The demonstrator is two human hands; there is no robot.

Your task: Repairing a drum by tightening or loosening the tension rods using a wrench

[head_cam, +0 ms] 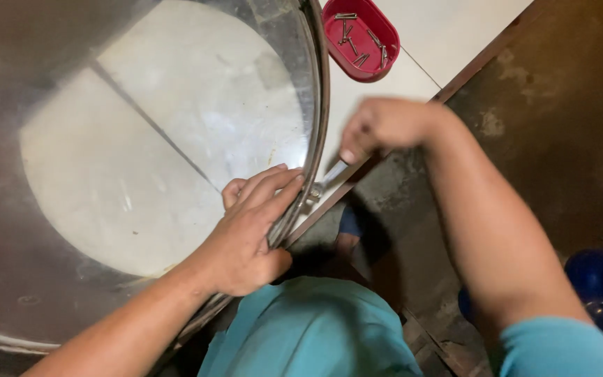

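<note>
White worktop (385,91) beneath; left hand (246,237) clamps drum rim (319,126); right hand (378,129) pinches slim metal tool (333,172), at 2 o'clock from left hand, tip toward rim.

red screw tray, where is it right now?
In the head view the red tray sits at top centre on the white tabletop, just right of the metal drum's rim and above the right hand.

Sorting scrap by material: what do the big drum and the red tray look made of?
Drum: thin sheet metal, probably steel, dull grey; its wall shows blurred reflections and the rim is rolled. Tray: likely plastic, glossy red with rounded moulded corners; it holds small metal screws.
</note>
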